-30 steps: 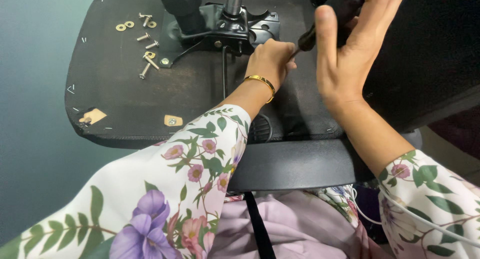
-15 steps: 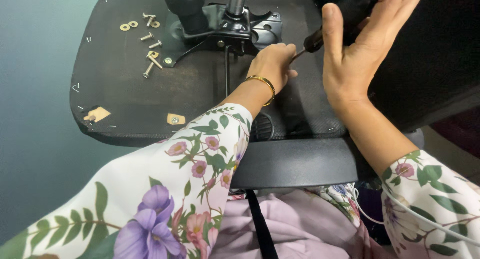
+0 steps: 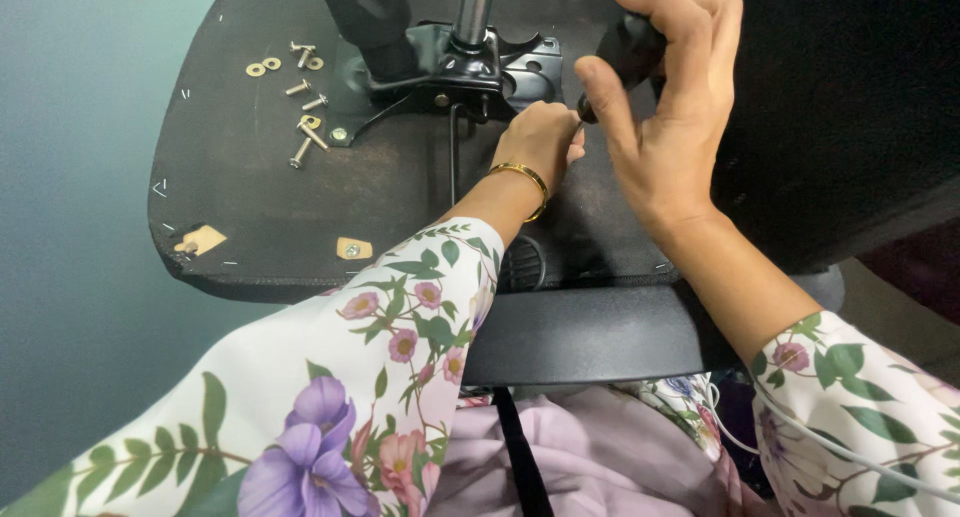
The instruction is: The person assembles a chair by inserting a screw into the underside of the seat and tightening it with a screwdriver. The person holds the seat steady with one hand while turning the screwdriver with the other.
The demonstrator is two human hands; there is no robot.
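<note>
An overturned black chair seat lies in front of me, underside up, with a black metal mounting bracket and a metal post fixed near its far edge. My right hand grips the black handle of a screwdriver, its shaft angled down to the left. My left hand, with a gold bangle at the wrist, is closed around the screwdriver's tip next to the bracket. What lies under the tip is hidden by my fingers.
Several loose bolts and washers lie on the seat's underside, left of the bracket. Two yellow tags sit near the seat's near edge. The black chair back stands at the right. A grey-green floor shows at the left.
My right hand has turned on the screwdriver handle, its fingers closing round it again. My left hand stays at the tip. The view has shifted slightly.
</note>
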